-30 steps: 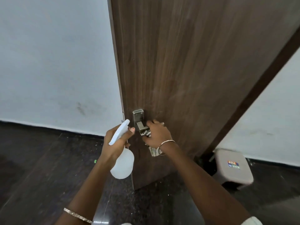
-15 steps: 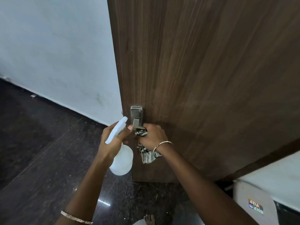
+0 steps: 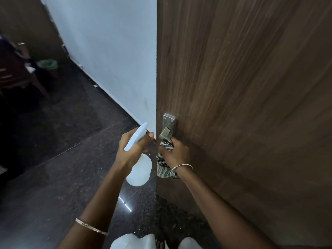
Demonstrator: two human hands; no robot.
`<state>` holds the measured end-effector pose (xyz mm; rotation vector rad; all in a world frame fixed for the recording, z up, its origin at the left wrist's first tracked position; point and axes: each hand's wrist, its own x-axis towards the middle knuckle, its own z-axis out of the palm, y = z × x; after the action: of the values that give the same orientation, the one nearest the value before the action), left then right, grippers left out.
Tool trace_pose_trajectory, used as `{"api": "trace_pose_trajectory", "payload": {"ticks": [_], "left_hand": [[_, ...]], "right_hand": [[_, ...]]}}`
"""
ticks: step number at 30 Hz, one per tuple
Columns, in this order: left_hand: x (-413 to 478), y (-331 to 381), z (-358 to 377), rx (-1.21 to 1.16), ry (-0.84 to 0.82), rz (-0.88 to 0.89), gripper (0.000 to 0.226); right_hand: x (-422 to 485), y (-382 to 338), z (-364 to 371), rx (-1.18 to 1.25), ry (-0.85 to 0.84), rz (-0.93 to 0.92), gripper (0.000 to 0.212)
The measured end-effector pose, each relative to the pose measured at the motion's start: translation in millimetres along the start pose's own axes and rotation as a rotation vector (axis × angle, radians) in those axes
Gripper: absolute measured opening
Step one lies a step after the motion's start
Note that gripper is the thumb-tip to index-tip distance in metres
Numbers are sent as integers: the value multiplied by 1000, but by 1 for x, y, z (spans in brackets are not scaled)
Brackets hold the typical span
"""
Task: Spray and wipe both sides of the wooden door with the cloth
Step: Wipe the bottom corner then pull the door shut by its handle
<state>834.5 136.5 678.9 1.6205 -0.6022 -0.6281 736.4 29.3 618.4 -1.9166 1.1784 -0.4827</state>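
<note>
The dark wooden door (image 3: 242,87) fills the right half of the head view, its free edge running down the middle. A metal lever handle (image 3: 167,128) sits on its plate near that edge. My right hand (image 3: 175,152) grips the lever together with a striped cloth (image 3: 162,168), which hangs below the fist. My left hand (image 3: 133,146) holds a white spray bottle (image 3: 139,169) by its neck just left of the door edge, nozzle pointing up and to the right.
A white wall (image 3: 111,51) runs back on the left above a dark polished floor (image 3: 53,168). A wooden chair (image 3: 16,69) and a green-lined bin (image 3: 47,64) stand at the far left. My feet are at the bottom edge.
The door has swung toward me with my right hand on the handle, and the view has turned left; the stool at the right is out of sight and a chair and bin appear.
</note>
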Motion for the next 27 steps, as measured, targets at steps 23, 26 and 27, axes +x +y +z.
{"api": "trace_pose_trajectory", "payload": {"ticks": [23, 26, 27], "left_hand": [[-245, -6, 31, 14, 646, -23, 13], [-266, -6, 28, 15, 690, -30, 12], [-274, -8, 27, 18, 706, -34, 14]], "right_hand": [[-145, 30, 7, -12, -304, -243, 35], [-171, 36, 9, -17, -325, -285, 37], [-180, 39, 10, -14, -328, -296, 38]]}}
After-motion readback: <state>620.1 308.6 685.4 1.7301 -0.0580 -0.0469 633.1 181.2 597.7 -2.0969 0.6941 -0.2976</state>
